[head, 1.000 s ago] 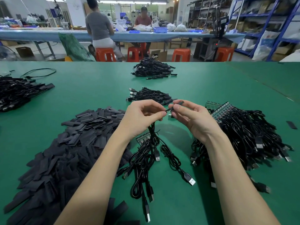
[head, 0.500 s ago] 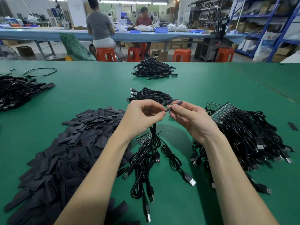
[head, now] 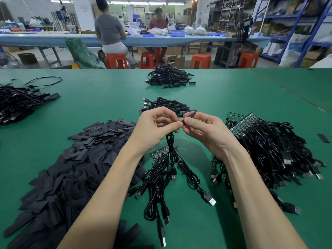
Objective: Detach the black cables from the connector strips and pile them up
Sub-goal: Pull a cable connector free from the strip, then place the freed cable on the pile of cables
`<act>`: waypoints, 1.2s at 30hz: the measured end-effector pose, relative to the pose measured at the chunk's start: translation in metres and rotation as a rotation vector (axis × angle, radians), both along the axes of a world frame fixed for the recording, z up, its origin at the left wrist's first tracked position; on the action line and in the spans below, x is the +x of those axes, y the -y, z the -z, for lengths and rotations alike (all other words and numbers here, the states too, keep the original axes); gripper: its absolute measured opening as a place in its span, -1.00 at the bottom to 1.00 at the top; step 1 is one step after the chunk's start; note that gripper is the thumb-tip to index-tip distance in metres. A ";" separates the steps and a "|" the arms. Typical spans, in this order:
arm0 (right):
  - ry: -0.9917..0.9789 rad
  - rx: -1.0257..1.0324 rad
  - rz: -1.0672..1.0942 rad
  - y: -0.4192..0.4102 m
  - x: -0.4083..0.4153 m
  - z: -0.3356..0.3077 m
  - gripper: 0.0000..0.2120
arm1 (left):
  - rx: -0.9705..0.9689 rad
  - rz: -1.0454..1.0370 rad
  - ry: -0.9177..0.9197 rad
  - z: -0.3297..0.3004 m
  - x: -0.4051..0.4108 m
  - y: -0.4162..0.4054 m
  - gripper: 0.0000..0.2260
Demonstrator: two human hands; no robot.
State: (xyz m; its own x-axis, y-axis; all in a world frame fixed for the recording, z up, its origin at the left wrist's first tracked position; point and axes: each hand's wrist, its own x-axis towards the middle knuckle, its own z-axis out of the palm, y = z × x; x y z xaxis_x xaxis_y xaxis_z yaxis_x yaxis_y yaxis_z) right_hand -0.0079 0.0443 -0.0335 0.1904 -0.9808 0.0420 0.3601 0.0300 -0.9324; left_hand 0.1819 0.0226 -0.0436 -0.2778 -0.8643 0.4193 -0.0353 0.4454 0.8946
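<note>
Both hands are raised above the green counter (head: pixel 206 90) and meet at the fingertips. The left hand (head: pixel 158 128) has its fingers curled around a bunch of black cables (head: pixel 168 169), which hang down from it to the counter, with USB plugs at the lower ends. The right hand (head: pixel 204 128) pinches a short black tube-like end piece (head: pixel 190 115) between thumb and forefinger, pointing up and away. How this piece joins the bunch is hidden by the fingertips, so I cannot tell whether it is attached.

A green connector strip (head: pixel 159 153) shows just under the left wrist, partly covered by the cables and the arm. On the right lies a big heap of cables with strips (head: pixel 265 150); the right forearm hides its near left side. Left of the arms lies a wide heap of flat black pieces (head: pixel 75 168), cut off at the lower edge. Behind the hands is a small pile of loose cables (head: pixel 167 105), partly hidden by the fingers, and farther back a second pile (head: pixel 168 78). One more cable heap (head: pixel 21 103) is cut off by the left edge. Beyond the counter two people sit at a blue bench, blurred.
</note>
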 end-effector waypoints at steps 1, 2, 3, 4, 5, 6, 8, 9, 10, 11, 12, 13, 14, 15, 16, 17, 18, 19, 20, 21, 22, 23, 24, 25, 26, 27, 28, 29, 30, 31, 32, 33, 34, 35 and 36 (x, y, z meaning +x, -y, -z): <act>-0.014 -0.007 0.016 0.000 0.001 0.000 -0.78 | 0.006 0.000 -0.003 0.000 0.000 0.000 -0.88; -0.030 -0.021 0.043 0.000 0.002 0.000 -0.78 | 0.016 -0.001 -0.010 0.001 -0.001 0.000 -0.88; -0.048 -0.043 0.080 0.000 0.004 0.001 -0.75 | 0.028 -0.004 -0.022 0.001 -0.002 0.000 -0.88; -0.068 -0.074 0.123 0.000 0.005 0.002 -0.71 | 0.039 -0.008 -0.035 0.002 -0.003 0.000 -0.88; -0.088 -0.109 0.161 0.000 0.007 0.003 -0.67 | 0.049 -0.011 -0.044 0.003 -0.005 0.000 -0.88; -0.105 -0.139 0.193 -0.001 0.008 0.004 -0.65 | 0.058 -0.014 -0.047 0.004 -0.005 0.000 -0.88; -0.115 -0.171 0.235 -0.001 0.012 0.005 -0.66 | 0.068 -0.019 -0.052 0.005 -0.005 0.001 -0.88; -0.111 -0.175 0.248 0.000 0.014 0.006 -0.67 | 0.068 -0.023 -0.054 0.005 -0.005 0.001 -0.88; -0.108 -0.177 0.258 0.000 0.016 0.006 -0.67 | 0.064 -0.030 -0.052 0.006 -0.005 0.001 -0.88; -0.109 -0.179 0.265 0.001 0.016 0.007 -0.68 | 0.056 -0.043 -0.049 0.006 -0.006 0.001 -0.88; -0.109 -0.181 0.271 0.001 0.016 0.008 -0.68 | 0.047 -0.058 -0.048 0.007 -0.007 0.001 -0.88; -0.106 -0.180 0.277 0.001 0.016 0.008 -0.69 | 0.039 -0.073 -0.050 0.007 -0.008 0.001 -0.88; -0.104 -0.177 0.283 0.001 0.016 0.009 -0.69 | 0.033 -0.086 -0.058 0.007 -0.009 0.001 -0.87; -0.099 -0.171 0.288 0.001 0.016 0.010 -0.70 | 0.026 -0.094 -0.067 0.007 -0.009 0.001 -0.87; -0.088 -0.164 0.291 0.001 0.016 0.010 -0.70 | 0.020 -0.097 -0.071 0.007 -0.009 0.002 -0.87; -0.066 -0.160 0.288 0.001 0.016 0.010 -0.72 | 0.013 -0.093 -0.064 0.006 -0.008 0.002 -0.87; -0.040 -0.160 0.280 0.001 0.017 0.010 -0.73 | 0.007 -0.084 -0.055 0.005 -0.008 0.002 -0.87; -0.021 -0.167 0.273 0.001 0.017 0.009 -0.75 | 0.002 -0.074 -0.050 0.005 -0.007 0.002 -0.87; -0.016 -0.175 0.272 0.002 0.017 0.007 -0.77 | -0.003 -0.066 -0.051 0.005 -0.007 0.002 -0.87; -0.022 -0.183 0.280 0.001 0.018 0.006 -0.78 | -0.009 -0.061 -0.049 0.005 -0.007 0.003 -0.87; -0.033 -0.185 0.294 0.001 0.018 0.005 -0.80 | -0.015 -0.060 -0.042 0.006 -0.007 0.004 -0.88; -0.039 -0.182 0.307 0.001 0.019 0.005 -0.80 | -0.020 -0.067 -0.023 0.007 -0.008 0.005 -0.89; -0.030 -0.175 0.319 0.000 0.019 0.005 -0.80 | -0.020 -0.084 0.013 0.008 -0.008 0.006 -0.88; -0.004 -0.167 0.332 0.000 0.019 0.004 -0.78 | -0.005 -0.112 0.073 0.010 -0.008 0.007 -0.81; 0.031 -0.159 0.352 0.001 0.019 0.002 -0.75 | 0.033 -0.137 0.158 0.012 -0.008 0.007 -0.69; 0.068 -0.151 0.375 0.002 0.018 0.000 -0.71 | 0.092 -0.141 0.254 0.015 -0.007 0.007 -0.58; 0.104 -0.143 0.395 0.002 0.017 -0.001 -0.66 | 0.161 -0.115 0.330 0.017 -0.007 0.007 -0.49; 0.138 -0.135 0.411 0.003 0.015 -0.002 -0.63 | 0.223 -0.068 0.363 0.019 -0.009 0.006 -0.45; 0.166 -0.126 0.423 0.003 0.013 -0.002 -0.62 | 0.267 -0.026 0.358 0.022 -0.011 0.004 -0.45; 0.190 -0.114 0.434 0.004 0.011 -0.001 -0.62 | 0.291 -0.004 0.334 0.024 -0.014 0.003 -0.49; 0.209 -0.093 0.446 0.004 0.010 -0.001 -0.63 | 0.296 -0.010 0.310 0.024 -0.017 0.002 -0.56; 0.222 -0.060 0.457 0.005 0.008 0.000 -0.64 | 0.284 -0.044 0.302 0.025 -0.019 0.001 -0.62; 0.224 -0.015 0.464 0.005 0.007 0.001 -0.65 | 0.252 -0.101 0.315 0.024 -0.019 0.001 -0.66; 0.209 0.031 0.465 0.007 0.006 0.001 -0.65 | 0.205 -0.171 0.341 0.022 -0.019 0.003 -0.68; 0.172 0.072 0.458 0.008 0.006 0.002 -0.65 | 0.144 -0.247 0.364 0.019 -0.017 0.006 -0.68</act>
State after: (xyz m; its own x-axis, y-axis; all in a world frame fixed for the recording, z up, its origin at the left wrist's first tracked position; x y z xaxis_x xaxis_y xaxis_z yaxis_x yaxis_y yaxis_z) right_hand -0.0024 0.0361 -0.0354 -0.2645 -0.9637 -0.0359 0.5001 -0.1053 -0.8595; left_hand 0.1645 0.0168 -0.0625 -0.1629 -0.9653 0.2039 -0.4478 0.2565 0.8565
